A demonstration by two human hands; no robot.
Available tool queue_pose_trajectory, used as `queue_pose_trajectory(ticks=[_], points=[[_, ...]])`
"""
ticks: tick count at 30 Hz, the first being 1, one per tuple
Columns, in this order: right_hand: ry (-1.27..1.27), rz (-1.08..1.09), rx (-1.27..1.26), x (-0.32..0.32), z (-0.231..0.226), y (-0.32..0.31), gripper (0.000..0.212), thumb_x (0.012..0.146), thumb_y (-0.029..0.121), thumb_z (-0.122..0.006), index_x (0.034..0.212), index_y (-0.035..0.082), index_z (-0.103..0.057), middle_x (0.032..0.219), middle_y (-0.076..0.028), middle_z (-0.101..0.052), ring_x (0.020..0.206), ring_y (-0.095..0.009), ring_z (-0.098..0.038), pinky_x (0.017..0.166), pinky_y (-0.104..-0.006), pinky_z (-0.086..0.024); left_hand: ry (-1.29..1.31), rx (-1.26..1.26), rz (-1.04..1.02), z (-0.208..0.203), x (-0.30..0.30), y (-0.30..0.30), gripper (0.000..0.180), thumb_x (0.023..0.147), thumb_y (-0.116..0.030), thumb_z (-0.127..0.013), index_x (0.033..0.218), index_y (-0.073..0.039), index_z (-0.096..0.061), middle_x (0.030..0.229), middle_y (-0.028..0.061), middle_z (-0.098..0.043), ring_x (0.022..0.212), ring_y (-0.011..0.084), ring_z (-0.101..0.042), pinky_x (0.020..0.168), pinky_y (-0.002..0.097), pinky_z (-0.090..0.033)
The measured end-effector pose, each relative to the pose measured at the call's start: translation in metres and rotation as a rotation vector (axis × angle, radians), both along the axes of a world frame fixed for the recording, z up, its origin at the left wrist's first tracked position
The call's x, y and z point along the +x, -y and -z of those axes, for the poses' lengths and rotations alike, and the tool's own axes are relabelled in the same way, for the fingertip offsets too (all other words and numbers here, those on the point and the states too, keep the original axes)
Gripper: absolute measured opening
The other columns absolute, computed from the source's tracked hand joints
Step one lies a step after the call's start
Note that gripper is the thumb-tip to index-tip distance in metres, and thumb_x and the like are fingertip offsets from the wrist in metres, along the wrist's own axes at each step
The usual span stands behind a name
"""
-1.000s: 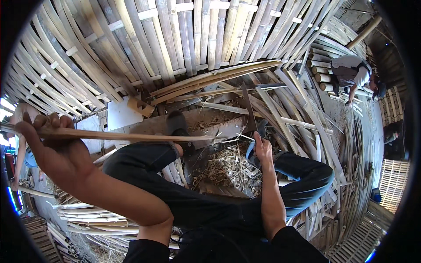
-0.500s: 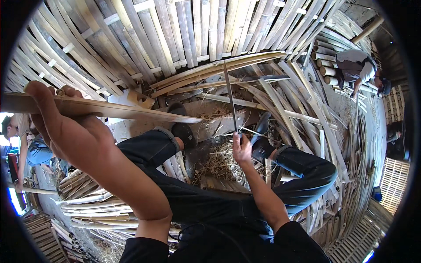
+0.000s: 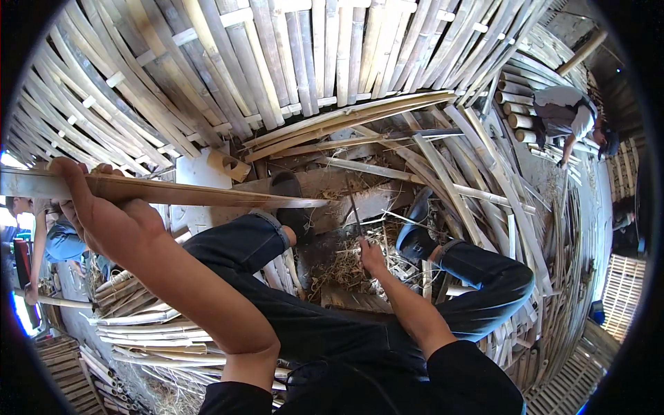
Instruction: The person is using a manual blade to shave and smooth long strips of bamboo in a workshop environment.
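Observation:
My left hand point(image 3: 114, 214) is raised at the left, fingers wrapped round a long split bamboo strip point(image 3: 207, 196). The strip runs nearly level to the right, and its pale, tapered end stops over the middle of the view. Low in the centre, my right hand point(image 3: 372, 257) is closed on the handle of a long-bladed knife point(image 3: 354, 206). Its dark, narrow blade points away from me, just right of the strip's tip and apart from it. Pale shavings point(image 3: 346, 270) lie heaped beneath, between my feet.
A slatted bamboo panel point(image 3: 325, 55) rises ahead. Split bamboo strips lie piled at the right point(image 3: 477, 166) and lower left point(image 3: 145, 328). A short bamboo ring point(image 3: 228, 166) sits near my left foot. One person point(image 3: 564, 111) bends at the far right; another point(image 3: 59, 238) is at the left.
My right hand and the knife have dropped toward me and slightly left, the blade sinking lower. The bamboo strip in my left hand sits a little lower in view.

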State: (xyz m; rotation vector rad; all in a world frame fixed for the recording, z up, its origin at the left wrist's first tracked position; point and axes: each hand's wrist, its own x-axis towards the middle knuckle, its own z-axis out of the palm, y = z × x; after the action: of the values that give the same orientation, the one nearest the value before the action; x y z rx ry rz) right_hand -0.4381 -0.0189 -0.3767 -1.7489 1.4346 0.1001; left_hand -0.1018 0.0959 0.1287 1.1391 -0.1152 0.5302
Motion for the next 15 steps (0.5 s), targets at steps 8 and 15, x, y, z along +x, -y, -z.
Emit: queue_pose_trajectory(ticks=[8, 15], points=[[0.840, 0.270, 0.300, 0.042, -0.093, 0.017, 0.037, 0.092, 0.030, -0.063, 0.066, 0.007, -0.053, 0.054, 0.004, -0.046, 0.046, -0.005, -0.043, 0.043, -0.0257, -0.032, 0.009, 0.021, -0.011, 0.004, 0.009, -0.008, 0.062, 0.083, -0.040, -0.077, 0.122, 0.001, -0.051, 0.099, 0.0069, -0.054, 0.085, 0.0180, -0.054, 0.078, 0.0327, -0.044], [0.744, 0.127, 0.221, 0.063, -0.179, -0.023, 0.042, 0.095, 0.043, -0.056, 0.077, 0.006, -0.058, 0.054, 0.005, -0.045, 0.047, -0.006, -0.043, 0.039, -0.0252, -0.033, 0.225, 0.232, 0.045, -0.004, 0.014, -0.011, 0.058, 0.085, -0.032, -0.076, 0.121, 0.006, -0.051, 0.106, 0.0165, -0.066, 0.092, 0.0247, -0.067, 0.080, 0.0298, -0.052]])
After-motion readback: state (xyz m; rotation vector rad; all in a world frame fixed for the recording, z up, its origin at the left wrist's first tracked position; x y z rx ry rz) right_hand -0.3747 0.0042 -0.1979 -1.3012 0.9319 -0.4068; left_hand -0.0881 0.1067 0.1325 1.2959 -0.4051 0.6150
